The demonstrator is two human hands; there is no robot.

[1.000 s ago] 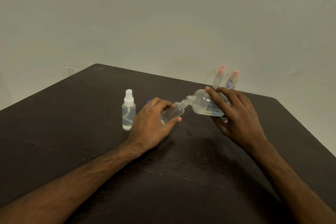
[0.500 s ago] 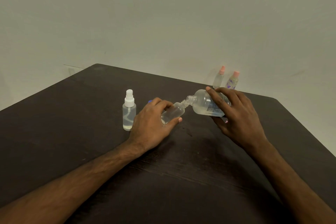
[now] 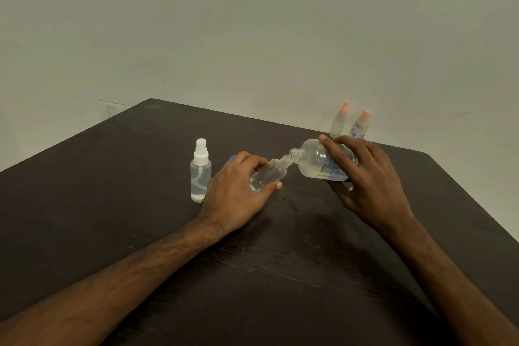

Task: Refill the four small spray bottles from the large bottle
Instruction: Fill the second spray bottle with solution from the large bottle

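My left hand (image 3: 238,194) grips a small uncapped clear bottle (image 3: 271,174), tilted with its neck up to the right. My right hand (image 3: 365,177) holds the large clear bottle (image 3: 317,161) tipped on its side, its open mouth touching the small bottle's neck. A small spray bottle with a white cap (image 3: 200,173) stands upright just left of my left hand. Two small bottles with pink caps stand at the table's far edge: a plain one (image 3: 339,121) and one with purple flowers (image 3: 360,126).
A dark wooden table (image 3: 140,205) fills the lower view, its far edge against a pale wall (image 3: 252,36). A bit of something blue (image 3: 232,157) shows behind my left hand. A few drops lie on the table (image 3: 293,208) below the bottles.
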